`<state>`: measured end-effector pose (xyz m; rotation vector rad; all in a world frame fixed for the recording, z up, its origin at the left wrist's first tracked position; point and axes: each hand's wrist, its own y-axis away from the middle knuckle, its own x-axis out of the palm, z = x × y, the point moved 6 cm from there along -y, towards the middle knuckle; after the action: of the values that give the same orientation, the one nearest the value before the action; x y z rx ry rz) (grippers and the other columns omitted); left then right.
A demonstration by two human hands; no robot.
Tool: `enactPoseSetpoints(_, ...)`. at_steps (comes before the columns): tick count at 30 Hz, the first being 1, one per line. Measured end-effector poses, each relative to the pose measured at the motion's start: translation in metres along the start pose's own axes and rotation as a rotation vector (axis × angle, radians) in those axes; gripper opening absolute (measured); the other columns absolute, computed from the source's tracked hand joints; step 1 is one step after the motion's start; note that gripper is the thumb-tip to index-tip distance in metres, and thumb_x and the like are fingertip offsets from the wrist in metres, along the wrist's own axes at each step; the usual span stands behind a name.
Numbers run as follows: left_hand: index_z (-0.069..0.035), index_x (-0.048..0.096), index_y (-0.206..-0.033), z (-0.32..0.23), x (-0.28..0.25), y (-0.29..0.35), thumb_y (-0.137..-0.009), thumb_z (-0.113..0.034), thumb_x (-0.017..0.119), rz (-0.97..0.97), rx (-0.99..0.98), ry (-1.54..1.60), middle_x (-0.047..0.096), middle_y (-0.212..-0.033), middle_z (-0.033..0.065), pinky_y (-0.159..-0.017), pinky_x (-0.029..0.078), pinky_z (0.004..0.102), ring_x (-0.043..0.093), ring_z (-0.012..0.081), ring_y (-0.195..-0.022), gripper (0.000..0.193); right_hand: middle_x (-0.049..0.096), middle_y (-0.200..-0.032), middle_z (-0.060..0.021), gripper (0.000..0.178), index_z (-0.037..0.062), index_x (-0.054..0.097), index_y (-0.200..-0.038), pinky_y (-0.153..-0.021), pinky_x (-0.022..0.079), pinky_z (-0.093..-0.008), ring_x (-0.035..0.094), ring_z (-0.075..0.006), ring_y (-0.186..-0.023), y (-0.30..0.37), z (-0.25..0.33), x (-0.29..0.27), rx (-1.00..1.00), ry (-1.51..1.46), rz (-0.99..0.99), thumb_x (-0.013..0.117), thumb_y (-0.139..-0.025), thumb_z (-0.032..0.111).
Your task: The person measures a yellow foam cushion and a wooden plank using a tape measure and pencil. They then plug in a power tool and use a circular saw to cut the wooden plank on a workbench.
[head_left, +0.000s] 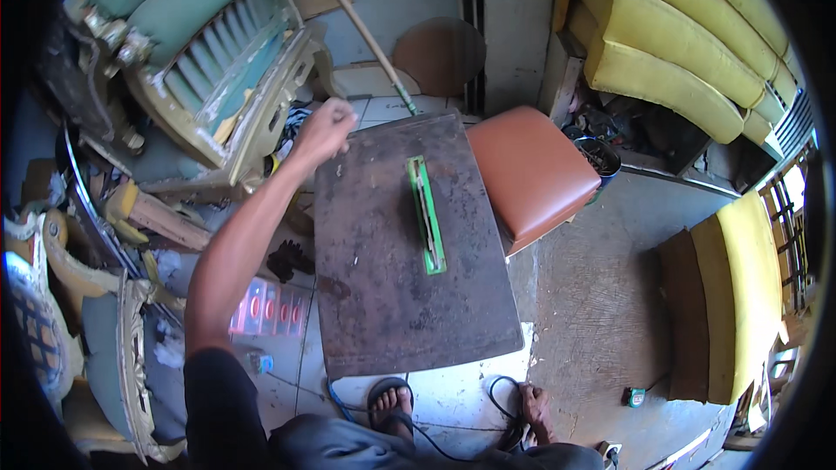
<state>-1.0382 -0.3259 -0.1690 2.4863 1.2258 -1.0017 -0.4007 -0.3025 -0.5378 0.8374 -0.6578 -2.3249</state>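
The left hand (324, 129) is clenched at the far left corner of the dark metal worktop (383, 296), seemingly gripping its edge. The right hand is out of view. A green-framed saw slot (427, 214) lies on the worktop, at four o'clock from the hand. A wooden stick (361, 26) slants at one o'clock. At three o'clock, beyond a brown cushioned stool (533, 172), a dark bucket (601, 159) holds small dark bits, too small to tell.

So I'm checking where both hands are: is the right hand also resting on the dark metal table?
No, only the left hand reaches the far left corner of the dark metal table; the right hand is out of view.
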Motion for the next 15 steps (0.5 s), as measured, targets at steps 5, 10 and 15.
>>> enactPoseSetpoints(5,0.003,0.062,-0.094,0.031,0.062,-0.143,-0.097,-0.039,0.062,0.126,-0.324,0.021,0.062,-0.075,0.0088,-0.043,0.044,0.0314,0.057,0.0148,-0.051,0.042,0.057,-0.060,-0.0058,0.046,-0.0009,0.064,-0.072,-0.056,0.044,-0.0318,0.054,-0.0141,-0.059,-0.002,-0.012,0.013,0.059,-0.091,-0.004,0.052,-0.099,0.034)
enactPoseSetpoints(10,0.000,0.062,-0.091,0.048,0.107,-0.240,-0.097,-0.036,0.062,0.030,-0.326,0.286,0.060,-0.067,0.0074,-0.043,0.043,0.0309,0.054,0.0143,-0.050,0.036,0.061,-0.070,-0.0195,0.044,-0.0044,0.065,-0.090,-0.067,0.048,-0.0415,0.061,-0.0248,-0.069,-0.002,-0.031,0.006,-0.031,0.077,0.025,0.051,-0.099,0.036)
enactPoseSetpoints(15,-0.001,0.063,-0.088,-0.016,0.076,-0.303,-0.099,-0.031,0.059,-0.321,-0.096,0.220,0.063,-0.067,0.0074,-0.049,0.048,0.0322,0.058,0.0163,-0.053,0.032,0.065,-0.078,-0.0221,0.048,-0.0032,0.065,-0.094,-0.072,0.049,-0.0422,0.064,-0.0292,-0.075,0.006,-0.026,0.000,0.183,0.099,0.047,0.044,-0.101,0.039)
